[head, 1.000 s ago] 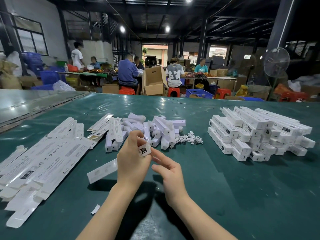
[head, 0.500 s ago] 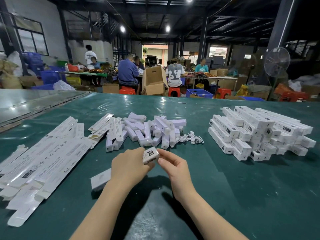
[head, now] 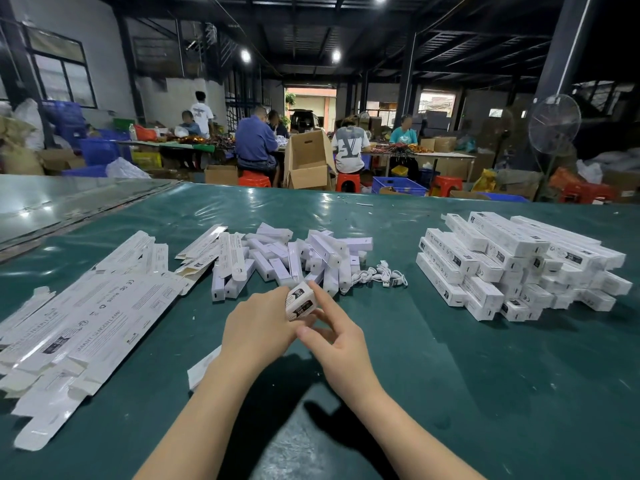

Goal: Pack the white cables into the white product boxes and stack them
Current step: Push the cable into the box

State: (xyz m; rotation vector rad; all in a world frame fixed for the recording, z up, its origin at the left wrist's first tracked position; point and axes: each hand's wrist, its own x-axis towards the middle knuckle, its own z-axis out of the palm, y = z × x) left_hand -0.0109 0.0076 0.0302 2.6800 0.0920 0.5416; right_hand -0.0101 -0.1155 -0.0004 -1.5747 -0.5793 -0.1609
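Nearest, over the dark green tabletop (head: pixel 433 375), the left hand (head: pixel 258 327) has its grip wrapped around a long white cardboard product box (head: pixel 300 300), held slanted with its printed end up. The right hand (head: pixel 341 344) pinches that end between thumb and forefinger. The box's contents are hidden. Flat unfolded white cartons (head: pixel 86 313) lie to the left. Farther off is a heap of loose white boxes (head: pixel 294 254), with coiled white cables (head: pixel 381 274) just to its right. A stack of closed white boxes (head: pixel 512 261) stands at far right.

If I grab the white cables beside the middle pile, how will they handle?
Probably floppy: the white cables lie in loose, tangled loops, so several may lift together. Likely light, being thin. Unlikely to roll on the flat green table.
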